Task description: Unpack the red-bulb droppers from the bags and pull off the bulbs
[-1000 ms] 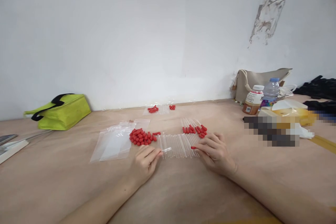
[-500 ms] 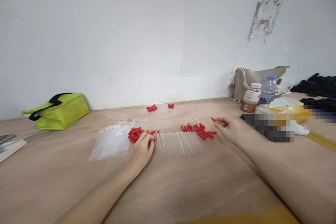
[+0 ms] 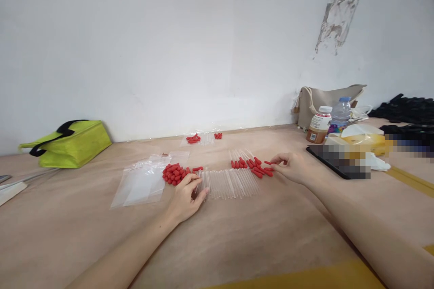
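Observation:
My left hand (image 3: 187, 195) rests at the left end of a row of thin clear tubes (image 3: 230, 184), thumb and fingers apart, touching the outermost tubes. Just behind it lies a heap of red rubber dropper bulbs (image 3: 173, 174), and one more bulb (image 3: 197, 169) lies alone to its right. Between its fingertips my right hand (image 3: 288, 167) pinches a red rubber bulb (image 3: 268, 163). Several loose red bulbs (image 3: 258, 173) lie beside that hand. Behind the row, more clear tubes (image 3: 233, 155) point away from red bulbs at their near ends.
Clear plastic bags (image 3: 144, 185) lie left of the heap. Farther back is a bag (image 3: 206, 140) with red bulbs and tubes. A lime bag (image 3: 76, 144) stands at left. To the right are a dark flat object (image 3: 325, 158), two bottles (image 3: 319, 124) and a beige bag (image 3: 325, 97).
My left fingers have spread, and the tube they held is at the row's left end. My right hand has moved slightly left with its red bulb, toward the loose bulbs.

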Tool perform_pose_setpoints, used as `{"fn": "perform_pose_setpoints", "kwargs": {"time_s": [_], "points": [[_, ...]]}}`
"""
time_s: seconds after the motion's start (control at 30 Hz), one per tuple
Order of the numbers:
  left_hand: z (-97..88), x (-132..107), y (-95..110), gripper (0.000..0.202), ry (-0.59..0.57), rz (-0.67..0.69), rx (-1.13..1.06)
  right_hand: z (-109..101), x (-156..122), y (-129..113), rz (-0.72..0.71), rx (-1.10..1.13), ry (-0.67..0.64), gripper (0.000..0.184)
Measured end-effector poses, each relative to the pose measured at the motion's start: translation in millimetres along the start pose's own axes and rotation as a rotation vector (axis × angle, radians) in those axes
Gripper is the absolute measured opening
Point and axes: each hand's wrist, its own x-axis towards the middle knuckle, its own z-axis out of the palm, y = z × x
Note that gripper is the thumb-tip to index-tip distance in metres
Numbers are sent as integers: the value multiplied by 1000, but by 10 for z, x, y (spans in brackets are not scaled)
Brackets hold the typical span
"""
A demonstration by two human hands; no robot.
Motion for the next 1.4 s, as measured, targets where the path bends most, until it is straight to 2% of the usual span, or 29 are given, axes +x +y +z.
{"fn": "perform_pose_setpoints", "kwargs": {"time_s": [0.1,0.2,0.43,0.57,0.73,0.9,1.03,1.17,1.3,1.4], "points": [[-3,-10,6,27,-39,6,-5,70,59,111,80,50,45,21],[-5,-13,6,29,-61,2,-7,168,123,224,135,170,23,23],[-27,-15,20,30,-53,-31,-68,380,229,398,109,354,-110,25],[-48,-5,12,27,-38,-121,-113,397,232,410,154,403,-67,32],[-51,3,-65,25,62,-243,-132,307,225,262,248,302,29,36],[-31,-20,-132,23,117,-318,-139,258,351,-26,286,99,-5,35],[-56,-21,-97,19,98,-255,-123,283,469,-185,387,-120,-145,37],[-85,-12,-47,17,83,-205,-109,313,519,-196,413,-115,-209,32],[-92,-30,-78,17,82,-193,-103,245,530,-232,378,-74,-206,29],[-103,-50,-131,15,97,-161,-75,153,459,-417,297,-25,-158,27]]}}
